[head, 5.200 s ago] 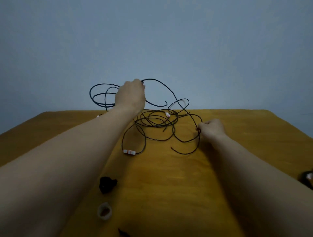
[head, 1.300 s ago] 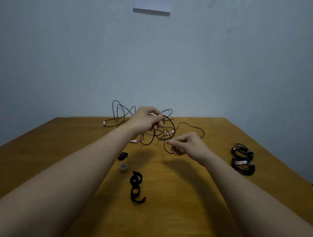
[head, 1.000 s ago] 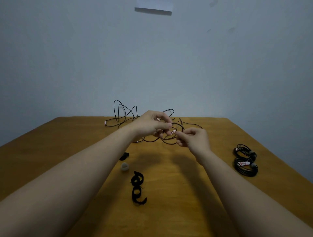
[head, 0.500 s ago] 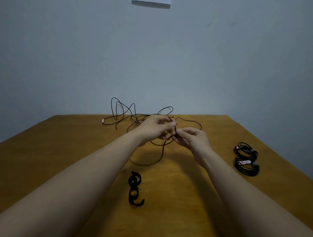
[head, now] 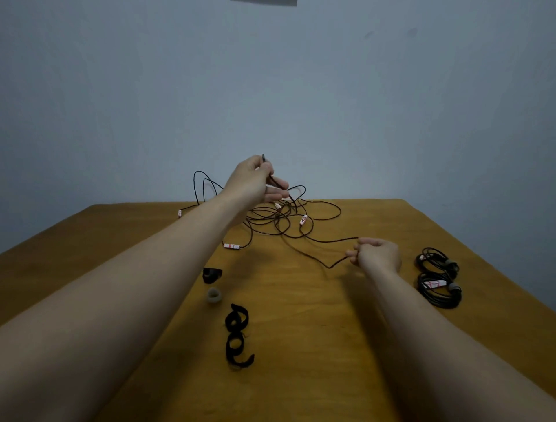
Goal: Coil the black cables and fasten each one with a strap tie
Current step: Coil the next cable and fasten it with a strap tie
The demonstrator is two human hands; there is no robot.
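Cable [head: 276,221], thin, black, tangled; left grip [head: 255,186] pinches one strand, right grip [head: 377,254] another.

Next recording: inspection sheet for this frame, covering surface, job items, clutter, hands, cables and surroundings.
Surface: wooden table, brown top.
Job's things: loose black cables tangled at the far middle; two coiled cables at the right, each with a grey band; black strap ties near the centre; small black strap and grey strap ring beyond them.
Clutter: nothing seen.
Hands: left hand above the tangle, pinching a cable near its end; right hand low, gripping a strand.
Cables: a strand runs from the tangle to the right hand; white-and-red tags on several.
Surroundings: plain blue-grey wall; paper edge at top.
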